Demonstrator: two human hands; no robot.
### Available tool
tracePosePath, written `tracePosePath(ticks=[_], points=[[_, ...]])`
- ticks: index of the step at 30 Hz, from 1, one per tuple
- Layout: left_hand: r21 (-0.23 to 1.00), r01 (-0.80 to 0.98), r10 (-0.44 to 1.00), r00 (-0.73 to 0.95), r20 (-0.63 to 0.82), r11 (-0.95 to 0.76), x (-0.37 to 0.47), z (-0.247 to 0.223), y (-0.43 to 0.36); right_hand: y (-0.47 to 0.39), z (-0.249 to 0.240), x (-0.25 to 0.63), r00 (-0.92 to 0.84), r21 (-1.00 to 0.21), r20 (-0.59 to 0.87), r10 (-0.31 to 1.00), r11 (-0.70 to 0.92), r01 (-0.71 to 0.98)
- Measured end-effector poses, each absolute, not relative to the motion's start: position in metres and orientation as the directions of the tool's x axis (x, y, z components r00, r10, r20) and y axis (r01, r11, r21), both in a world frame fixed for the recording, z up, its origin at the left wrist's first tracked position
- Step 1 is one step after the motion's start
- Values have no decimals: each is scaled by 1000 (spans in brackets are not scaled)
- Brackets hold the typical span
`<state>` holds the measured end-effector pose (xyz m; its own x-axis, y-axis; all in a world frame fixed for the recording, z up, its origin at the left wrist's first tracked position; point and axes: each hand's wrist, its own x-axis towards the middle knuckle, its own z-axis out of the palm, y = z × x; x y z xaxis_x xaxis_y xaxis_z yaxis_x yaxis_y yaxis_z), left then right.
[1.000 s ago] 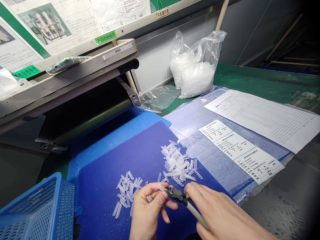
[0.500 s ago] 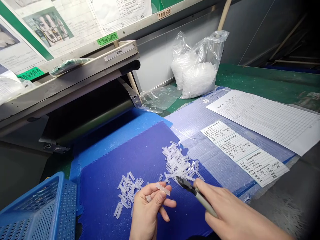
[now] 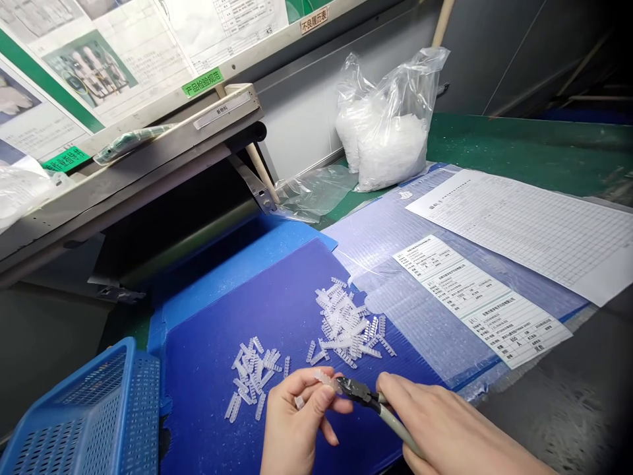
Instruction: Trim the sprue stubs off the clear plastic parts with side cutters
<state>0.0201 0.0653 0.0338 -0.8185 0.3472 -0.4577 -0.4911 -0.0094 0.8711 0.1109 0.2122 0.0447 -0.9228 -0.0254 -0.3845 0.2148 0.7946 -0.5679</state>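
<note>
Pinching hand: left hand [image 3: 299, 419], thumb and forefinger closed on a strip [image 3: 325, 379], other fingers loosely curled; a small white piece [image 3: 299, 402] shows between them.
Strip: clear-white, notched, held above the mat [image 3: 208, 396], its right end at the pliers' tip.
Plier hand: right hand [image 3: 430, 412], at four o'clock from the strip, wrapped around the handles of the pliers [image 3: 363, 394].
Pliers: dark head, pale grips, nose towards the left hand; whether the jaws have met is too small to tell.
Left pile [image 3: 252, 373]: at nine o'clock from the strip, loose strips flat on the mat.
Right pile [image 3: 346, 323]: at one o'clock, a denser heap, well apart from the left one.
Basket [image 3: 126, 402]: blue, perforated, at nine o'clock, beyond the left pile.
Bags [image 3: 390, 145]: at one o'clock, clear plastic, filled with white stuff, standing against the wall.
Labels [image 3: 475, 297]: at two o'clock, a printed sheet lying flat.
Form [image 3: 519, 227]: also at two o'clock, gridded, farther off.
Shelf [image 3: 163, 148]: at eleven o'clock, beneath posted papers.
</note>
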Motion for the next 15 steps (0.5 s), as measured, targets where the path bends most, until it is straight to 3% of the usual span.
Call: tracePosePath(ticks=[4,9,15], points=[[871,-491,371,-810,-455,-4,25,32,67,210,49,116,-942,-593,-332,47,766,247],[878,-479,482,-767,-423,8,25,31,63,193,65,117,-924,-596,-368,107,735,323],[857,-512,634,-645,-426,55,20,36,47,156,73,128,-887,-550,-364,283,704,450]])
